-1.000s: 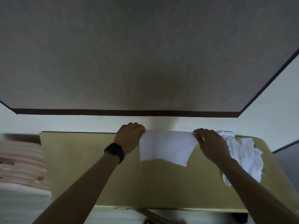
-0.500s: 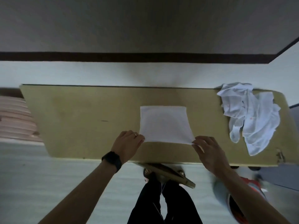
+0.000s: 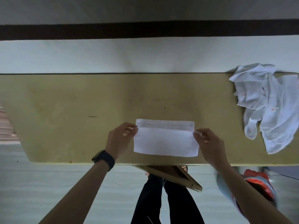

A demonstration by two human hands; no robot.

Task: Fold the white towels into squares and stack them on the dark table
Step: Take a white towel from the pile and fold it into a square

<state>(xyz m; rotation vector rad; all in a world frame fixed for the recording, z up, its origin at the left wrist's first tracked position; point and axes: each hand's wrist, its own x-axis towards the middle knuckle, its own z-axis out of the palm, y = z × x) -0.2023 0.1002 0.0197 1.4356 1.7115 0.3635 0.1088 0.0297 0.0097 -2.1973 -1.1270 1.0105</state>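
Observation:
A white towel [image 3: 165,141] lies near the front edge of the olive-coloured table [image 3: 80,110], partly folded over itself with a strip of its far layer showing. My left hand [image 3: 120,138], with a black watch on the wrist, pinches the folded layer's left corner. My right hand [image 3: 208,143] pinches the right corner. Both corners sit a little short of the towel's far edge. A heap of unfolded white towels [image 3: 267,107] lies at the table's right end.
A pale wall with a dark band runs behind the table. Below the front edge are my dark trouser legs [image 3: 165,199], a wooden table brace [image 3: 178,177] and a red and blue object [image 3: 258,188] on the floor. Pink slats [image 3: 6,126] show at far left.
The towel was held up, then laid flat on the table. Both hands have since lifted its near edge and carried it away from me, folding the towel in half.

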